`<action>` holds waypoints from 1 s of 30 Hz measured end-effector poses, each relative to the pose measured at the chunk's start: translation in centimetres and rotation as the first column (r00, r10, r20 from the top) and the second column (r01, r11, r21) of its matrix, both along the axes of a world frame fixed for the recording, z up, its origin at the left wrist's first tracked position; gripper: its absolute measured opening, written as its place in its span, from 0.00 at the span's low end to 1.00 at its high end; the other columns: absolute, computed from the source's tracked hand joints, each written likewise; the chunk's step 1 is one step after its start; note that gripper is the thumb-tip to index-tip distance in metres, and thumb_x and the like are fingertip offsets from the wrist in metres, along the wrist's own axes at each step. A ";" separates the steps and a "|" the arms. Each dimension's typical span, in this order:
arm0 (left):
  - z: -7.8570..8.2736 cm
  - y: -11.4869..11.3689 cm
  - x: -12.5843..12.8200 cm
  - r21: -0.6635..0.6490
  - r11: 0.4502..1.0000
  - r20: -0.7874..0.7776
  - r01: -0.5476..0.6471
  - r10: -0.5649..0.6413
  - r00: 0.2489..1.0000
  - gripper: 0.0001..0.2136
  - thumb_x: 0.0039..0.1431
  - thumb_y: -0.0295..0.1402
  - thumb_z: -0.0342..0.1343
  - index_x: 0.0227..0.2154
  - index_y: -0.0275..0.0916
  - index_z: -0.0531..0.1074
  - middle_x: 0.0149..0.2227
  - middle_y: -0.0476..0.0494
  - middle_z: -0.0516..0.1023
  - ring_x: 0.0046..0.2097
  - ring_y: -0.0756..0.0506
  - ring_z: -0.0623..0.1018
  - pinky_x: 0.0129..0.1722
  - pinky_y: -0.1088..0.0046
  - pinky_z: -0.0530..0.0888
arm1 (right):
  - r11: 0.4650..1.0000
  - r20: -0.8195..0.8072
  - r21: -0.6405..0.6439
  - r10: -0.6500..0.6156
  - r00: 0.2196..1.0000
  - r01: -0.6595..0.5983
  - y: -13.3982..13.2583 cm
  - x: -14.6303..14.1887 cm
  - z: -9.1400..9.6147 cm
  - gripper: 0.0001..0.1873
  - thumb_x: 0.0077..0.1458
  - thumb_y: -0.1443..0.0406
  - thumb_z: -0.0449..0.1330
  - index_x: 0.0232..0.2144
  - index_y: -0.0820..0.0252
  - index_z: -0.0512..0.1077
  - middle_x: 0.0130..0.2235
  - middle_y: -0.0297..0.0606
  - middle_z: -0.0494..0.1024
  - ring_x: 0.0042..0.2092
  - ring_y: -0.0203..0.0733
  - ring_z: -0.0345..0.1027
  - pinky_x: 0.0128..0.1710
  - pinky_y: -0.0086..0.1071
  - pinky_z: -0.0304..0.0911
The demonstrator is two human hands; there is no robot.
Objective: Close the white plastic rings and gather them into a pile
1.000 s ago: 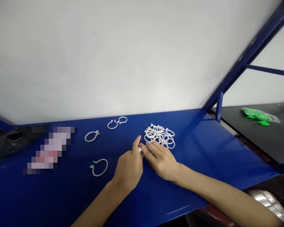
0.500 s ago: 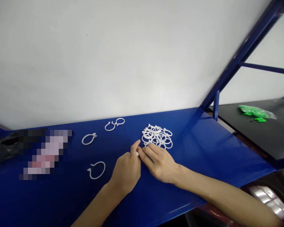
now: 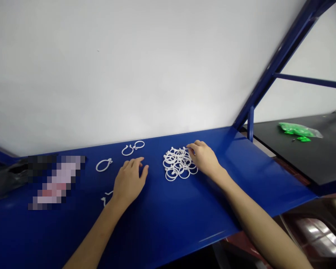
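Observation:
A pile of white plastic curtain rings [image 3: 174,173] lies on the blue table [image 3: 168,231]. My right hand [image 3: 204,157] is at the pile's right side, thumb and fingertips closed on a ring at its upper edge; the fingers partly hide that ring. My left hand [image 3: 130,179] is open above the table to the left of the pile, fingers forward and thumb apart, holding nothing. Behind it lie two single rings, one open ring [image 3: 127,150] and one closed-looking ring [image 3: 139,144]. Another ring [image 3: 103,165] rests to its left. My left wrist partly covers an open ring [image 3: 103,202].
A black plastic bag [image 3: 5,183] and a pixelated item [image 3: 58,179] lie at the left. A white wall [image 3: 145,74] rises behind the table. At right stand a blue metal frame [image 3: 250,123] and a black table [image 3: 294,160] with a bag of green pieces [image 3: 298,129].
My hands were together in front of the pile with a small white part between them. They have parted: the left moved left and opened, the right moved to the pile's upper right.

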State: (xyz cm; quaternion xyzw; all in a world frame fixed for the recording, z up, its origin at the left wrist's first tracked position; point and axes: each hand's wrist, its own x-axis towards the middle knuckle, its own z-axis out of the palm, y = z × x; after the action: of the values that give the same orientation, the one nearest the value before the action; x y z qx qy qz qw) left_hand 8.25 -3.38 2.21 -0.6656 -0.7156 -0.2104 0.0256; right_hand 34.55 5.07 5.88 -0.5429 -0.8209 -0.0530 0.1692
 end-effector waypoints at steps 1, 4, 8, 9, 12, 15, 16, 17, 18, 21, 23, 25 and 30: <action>0.0 0.3 -0.3 -0.009 1.000 -0.064 -0.014 0.013 0.998 0.19 0.66 0.39 0.45 0.52 0.35 0.71 0.46 0.37 0.79 0.52 0.36 0.74 0.51 0.56 0.72 | 0.999 0.012 -0.014 0.031 0.999 -0.031 0.0 0.1 0.0 0.11 0.65 0.69 0.54 0.43 0.60 0.77 0.40 0.43 0.77 0.43 0.44 0.68 0.38 0.33 0.64; 0.0 1.4 -0.9 -0.019 0.999 -0.244 -0.040 0.034 0.969 0.22 0.66 0.38 0.43 0.55 0.31 0.71 0.51 0.33 0.77 0.54 0.33 0.71 0.51 0.55 0.71 | 0.997 0.077 -0.021 0.077 0.994 -0.075 0.0 0.2 0.0 0.10 0.65 0.68 0.55 0.39 0.59 0.78 0.38 0.42 0.77 0.41 0.45 0.67 0.40 0.35 0.63; -0.2 4.0 -1.7 0.005 1.000 -0.366 -0.014 0.015 0.930 0.24 0.66 0.35 0.42 0.61 0.29 0.65 0.60 0.31 0.71 0.58 0.31 0.68 0.51 0.54 0.69 | 0.996 0.078 0.022 0.079 0.994 -0.081 -0.1 0.2 -0.1 0.11 0.65 0.66 0.56 0.39 0.58 0.79 0.40 0.44 0.77 0.43 0.47 0.66 0.40 0.36 0.63; -0.4 4.7 -1.9 0.006 1.000 -0.379 -0.003 0.005 0.925 0.25 0.65 0.34 0.42 0.61 0.28 0.65 0.61 0.31 0.69 0.59 0.30 0.67 0.52 0.53 0.68 | 0.996 0.062 0.047 0.076 0.995 -0.079 0.0 0.2 -0.2 0.11 0.65 0.65 0.55 0.40 0.58 0.79 0.41 0.44 0.76 0.43 0.48 0.66 0.40 0.36 0.63; -0.8 6.4 -2.4 -0.017 0.999 -0.387 0.032 -0.036 0.922 0.23 0.64 0.32 0.42 0.58 0.29 0.68 0.58 0.29 0.73 0.57 0.30 0.68 0.51 0.52 0.67 | 0.990 0.017 0.119 0.076 0.997 -0.078 0.0 0.1 -0.3 0.12 0.66 0.65 0.55 0.40 0.59 0.79 0.41 0.45 0.76 0.44 0.49 0.65 0.40 0.37 0.64; -1.0 6.8 -2.7 -0.020 0.998 -0.382 0.053 -0.056 0.922 0.19 0.65 0.32 0.44 0.50 0.31 0.74 0.50 0.30 0.78 0.52 0.31 0.71 0.48 0.53 0.68 | 0.981 -0.020 0.164 0.110 0.994 -0.106 0.0 -0.2 -0.4 0.13 0.66 0.64 0.55 0.41 0.61 0.79 0.41 0.45 0.77 0.44 0.49 0.64 0.41 0.38 0.65; -1.0 6.5 -2.8 -0.018 0.998 -0.382 0.063 -0.065 0.922 0.17 0.65 0.33 0.44 0.48 0.33 0.75 0.47 0.31 0.79 0.51 0.32 0.72 0.47 0.54 0.68 | 0.977 -0.032 0.173 0.128 0.991 -0.121 0.0 -0.3 -0.5 0.13 0.66 0.64 0.55 0.41 0.61 0.79 0.41 0.45 0.77 0.43 0.49 0.64 0.42 0.39 0.66; -0.9 6.2 -2.8 -0.019 0.997 -0.381 0.076 -0.077 0.921 0.16 0.66 0.33 0.44 0.46 0.34 0.75 0.45 0.33 0.79 0.50 0.33 0.72 0.46 0.55 0.68 | 0.974 -0.042 0.180 0.149 0.988 -0.140 0.0 -0.4 -0.5 0.13 0.66 0.64 0.55 0.42 0.62 0.79 0.40 0.45 0.77 0.43 0.49 0.64 0.42 0.39 0.66; -0.7 5.7 -2.7 -0.025 0.996 -0.382 0.090 -0.093 0.920 0.15 0.66 0.34 0.45 0.44 0.36 0.76 0.43 0.35 0.80 0.49 0.34 0.73 0.46 0.55 0.67 | 0.969 -0.052 0.184 0.174 0.983 -0.162 -0.1 -0.5 -0.5 0.13 0.66 0.64 0.55 0.42 0.62 0.79 0.40 0.45 0.77 0.43 0.49 0.64 0.43 0.39 0.66; -0.2 3.5 -2.1 0.002 0.985 -0.377 0.171 -0.158 0.913 0.12 0.67 0.34 0.47 0.39 0.40 0.76 0.41 0.40 0.80 0.46 0.37 0.73 0.45 0.57 0.67 | 0.948 -0.100 0.196 0.272 0.957 -0.249 -0.7 -1.0 -0.5 0.13 0.67 0.64 0.55 0.43 0.63 0.78 0.40 0.46 0.77 0.42 0.48 0.64 0.43 0.40 0.67; 0.2 1.7 -1.4 0.157 0.947 -0.371 0.279 -0.205 0.906 0.10 0.67 0.34 0.50 0.39 0.41 0.77 0.42 0.41 0.80 0.47 0.39 0.73 0.46 0.58 0.66 | 0.922 -0.156 0.204 0.362 0.919 -0.328 -1.3 -1.5 -0.5 0.14 0.67 0.62 0.54 0.45 0.64 0.77 0.41 0.46 0.78 0.42 0.48 0.64 0.44 0.41 0.67; 0.4 -0.1 -0.6 0.346 0.866 -0.374 0.362 -0.227 0.899 0.07 0.65 0.32 0.53 0.39 0.43 0.78 0.46 0.41 0.78 0.49 0.40 0.72 0.48 0.59 0.66 | 0.887 -0.232 0.198 0.455 0.860 -0.416 -2.1 -2.2 -0.6 0.16 0.68 0.60 0.55 0.49 0.64 0.75 0.42 0.46 0.78 0.43 0.47 0.66 0.45 0.41 0.68; 0.8 -2.7 0.4 0.468 0.713 -0.425 0.523 -0.337 0.840 0.12 0.62 0.23 0.56 0.39 0.47 0.79 0.36 0.46 0.76 0.40 0.45 0.72 0.45 0.67 0.68 | 0.794 -0.501 0.073 0.552 0.666 -0.604 -3.7 -3.6 -1.5 0.19 0.67 0.60 0.57 0.56 0.62 0.68 0.42 0.41 0.79 0.40 0.40 0.72 0.42 0.34 0.69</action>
State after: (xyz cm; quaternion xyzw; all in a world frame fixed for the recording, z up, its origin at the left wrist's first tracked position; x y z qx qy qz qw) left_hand 8.70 -6.11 2.97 -0.8010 -0.4294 -0.3064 0.2831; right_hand 30.92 1.34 4.43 -0.2566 -0.8794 0.1860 0.3553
